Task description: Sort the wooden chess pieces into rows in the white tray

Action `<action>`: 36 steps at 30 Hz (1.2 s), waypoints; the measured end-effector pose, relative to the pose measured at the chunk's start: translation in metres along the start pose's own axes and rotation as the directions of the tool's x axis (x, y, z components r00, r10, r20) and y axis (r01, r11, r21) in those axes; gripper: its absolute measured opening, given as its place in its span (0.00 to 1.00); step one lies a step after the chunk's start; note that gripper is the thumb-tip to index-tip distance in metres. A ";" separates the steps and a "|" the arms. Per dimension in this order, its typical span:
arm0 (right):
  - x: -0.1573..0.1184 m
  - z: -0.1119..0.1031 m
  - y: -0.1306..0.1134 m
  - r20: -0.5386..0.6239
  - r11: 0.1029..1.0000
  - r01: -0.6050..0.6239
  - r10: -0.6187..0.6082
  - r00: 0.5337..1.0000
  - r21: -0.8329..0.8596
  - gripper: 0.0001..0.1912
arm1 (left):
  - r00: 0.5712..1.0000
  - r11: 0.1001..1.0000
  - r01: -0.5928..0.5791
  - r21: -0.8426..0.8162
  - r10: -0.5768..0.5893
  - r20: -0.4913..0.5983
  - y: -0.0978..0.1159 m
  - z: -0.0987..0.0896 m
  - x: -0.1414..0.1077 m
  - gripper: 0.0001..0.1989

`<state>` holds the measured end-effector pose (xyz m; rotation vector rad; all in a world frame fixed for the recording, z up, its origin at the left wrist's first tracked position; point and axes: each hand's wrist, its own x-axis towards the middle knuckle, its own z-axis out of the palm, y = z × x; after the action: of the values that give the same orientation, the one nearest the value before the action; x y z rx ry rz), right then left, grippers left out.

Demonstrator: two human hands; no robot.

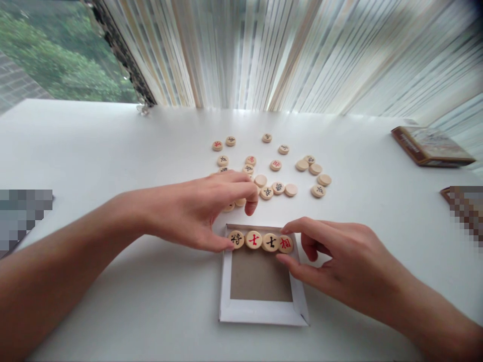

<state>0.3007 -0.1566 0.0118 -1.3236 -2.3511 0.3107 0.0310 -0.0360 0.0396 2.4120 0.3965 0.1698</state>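
In front of me lies a shallow white open box point(264, 311) with a grey-brown bottom. Along its far end is a row of several round wooden Chinese chess pieces. The leftmost has a black character point(236, 240), followed by a red-marked piece point(253, 240) and a black-marked piece point(270, 242). My right hand point(339, 256) has thumb and forefinger on either side of the rightmost, red-marked piece point(286, 244), which touches its neighbour. The thumb of my left hand point(199, 206) rests by the leftmost piece, its other fingers apart and bent above the table.
More loose chess pieces point(278, 188) lie scattered beyond the box, some blank side up, some partly hidden by my left hand. A brown flat box point(432, 146) sits at the far right of the white table point(113, 146). Striped curtains point(241, 55) hang behind.
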 end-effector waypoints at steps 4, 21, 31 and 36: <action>0.000 -0.001 -0.001 0.057 0.999 -0.036 0.035 0.998 0.015 0.05 | 1.000 1.000 -0.001 0.006 0.001 -0.002 0.000 0.000 0.001 0.20; 0.001 0.004 -0.004 0.107 0.997 -0.060 0.064 0.992 -0.042 0.04 | 0.999 0.999 -0.005 0.052 0.007 -0.033 0.009 -0.004 0.004 0.18; 0.001 0.003 -0.005 0.115 0.997 -0.054 0.060 0.992 -0.054 0.04 | 0.999 1.000 0.016 0.025 -0.015 -0.039 0.010 -0.004 0.005 0.18; 0.002 0.002 -0.005 0.116 0.998 -0.058 0.062 0.991 -0.040 0.03 | 0.999 1.000 0.003 0.023 -0.002 -0.037 0.009 -0.004 0.005 0.19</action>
<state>0.2948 -0.1577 0.0122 -1.4315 -2.4271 0.3742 0.0370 -0.0380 0.0485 2.4336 0.4204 0.2106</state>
